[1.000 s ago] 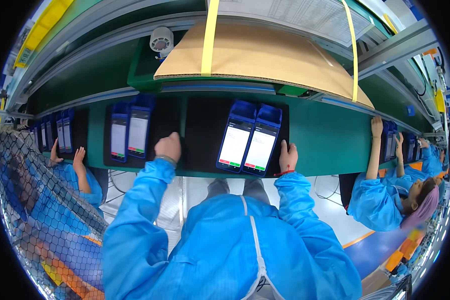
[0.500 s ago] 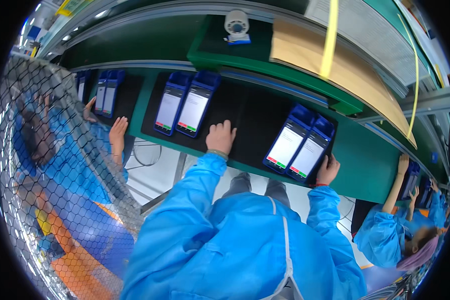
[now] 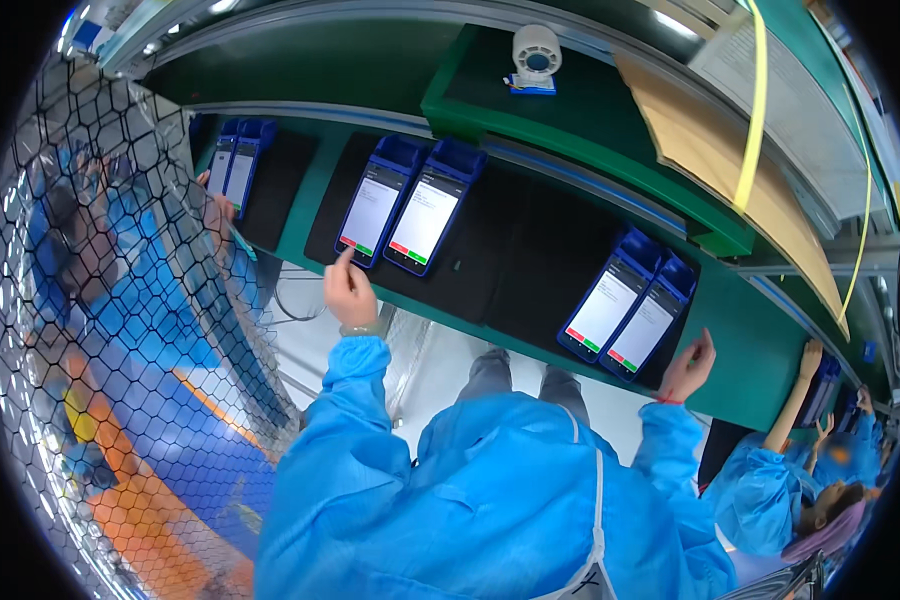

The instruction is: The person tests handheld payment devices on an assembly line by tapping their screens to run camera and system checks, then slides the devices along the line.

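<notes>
Two blue handheld payment terminals lie side by side at the left of my mat, the outer terminal point(image 3: 372, 205) and the inner terminal point(image 3: 425, 215). Both screens are lit, with red and green buttons at the bottom. My left hand point(image 3: 350, 292) holds nothing; its index finger is stretched to the lower edge of the outer terminal, by the red button. Another such pair, a left terminal point(image 3: 607, 305) and a right terminal point(image 3: 645, 325), lies at the right. My right hand point(image 3: 689, 368) is beside that pair, off it, empty with loosely bent fingers apart.
Black mats point(image 3: 515, 245) cover part of the green bench point(image 3: 745, 345). Behind rises a green shelf point(image 3: 580, 165) bearing a small white fan point(image 3: 537, 52) and a cardboard sheet point(image 3: 710, 150). A yellow strap point(image 3: 755, 110) hangs down. Co-workers sit left, behind black netting point(image 3: 170, 350), and right.
My left hand has moved left from the bare mat to the lower edge of the outer left terminal. My right hand has come away from the right pair's edge. The view has shifted.
</notes>
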`<state>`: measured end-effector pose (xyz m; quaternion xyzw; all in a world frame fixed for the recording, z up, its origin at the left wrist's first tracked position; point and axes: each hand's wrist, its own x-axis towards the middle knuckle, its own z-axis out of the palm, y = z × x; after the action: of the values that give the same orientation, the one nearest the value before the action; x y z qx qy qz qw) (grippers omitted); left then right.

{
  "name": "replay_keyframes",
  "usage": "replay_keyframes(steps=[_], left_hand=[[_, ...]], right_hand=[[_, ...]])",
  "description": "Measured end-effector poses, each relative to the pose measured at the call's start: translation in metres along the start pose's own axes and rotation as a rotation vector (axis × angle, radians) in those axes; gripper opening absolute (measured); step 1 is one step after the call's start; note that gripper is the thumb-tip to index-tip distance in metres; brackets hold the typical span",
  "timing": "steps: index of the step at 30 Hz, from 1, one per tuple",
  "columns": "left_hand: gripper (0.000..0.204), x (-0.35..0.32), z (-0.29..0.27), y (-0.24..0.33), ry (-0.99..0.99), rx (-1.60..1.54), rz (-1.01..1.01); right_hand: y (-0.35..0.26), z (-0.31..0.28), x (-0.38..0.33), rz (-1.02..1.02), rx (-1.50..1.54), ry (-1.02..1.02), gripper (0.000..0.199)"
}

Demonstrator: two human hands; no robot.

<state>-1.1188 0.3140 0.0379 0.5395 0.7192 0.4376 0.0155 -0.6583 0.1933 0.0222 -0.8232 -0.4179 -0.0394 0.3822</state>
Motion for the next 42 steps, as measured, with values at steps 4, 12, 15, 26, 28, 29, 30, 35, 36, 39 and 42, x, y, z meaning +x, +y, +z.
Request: replay_keyframes(steps=[4,12,15,26,28,29,30,35,36,39,42], left_hand=[[0.042,-0.04,0.009,-0.012,-0.193,0.019,-0.115],[0.07,-0.032,0.01,0.004,-0.356,0.226,-0.223],[0.074,-0.03,0.007,0.001,-0.375,0.269,-0.19],[0.075,-0.011,0.007,-0.005,-0.462,0.329,-0.149],[0.072,-0.008,0.007,-0.005,-0.413,0.255,-0.19],[0.071,-0.006,0.008,-0.004,-0.329,0.141,-0.224],[0.07,-0.002,0.007,-0.002,-0.246,0.027,-0.257],[0.043,0.034,0.006,-0.063,0.081,0.178,-0.228],[0.037,0.045,0.008,-0.079,0.109,0.241,-0.155],[0.027,0.079,0.023,-0.107,0.021,0.317,-0.13],[0.025,0.098,0.039,-0.11,-0.143,0.396,-0.121]], right_hand=[[-0.139,0.024,-0.033,-0.381,0.225,-0.75,0.031],[-0.248,0.146,-0.095,-0.86,-0.119,-1.006,0.057],[-0.257,0.153,-0.098,-0.862,-0.194,-1.061,0.06],[-0.237,0.135,-0.098,-0.757,-0.004,-1.039,0.057],[-0.236,0.134,-0.097,-0.72,0.061,-1.081,0.057],[-0.234,0.134,-0.096,-0.716,0.058,-1.077,0.057],[-0.232,0.132,-0.094,-0.686,0.098,-1.071,0.057],[-0.229,0.118,-0.086,-0.563,0.103,-1.141,0.059],[-0.226,0.115,-0.088,-0.561,0.113,-1.144,0.059],[-0.221,0.1,-0.095,-0.547,0.077,-1.159,0.056],[-0.204,0.086,-0.104,-0.766,-0.001,-1.024,0.051]])
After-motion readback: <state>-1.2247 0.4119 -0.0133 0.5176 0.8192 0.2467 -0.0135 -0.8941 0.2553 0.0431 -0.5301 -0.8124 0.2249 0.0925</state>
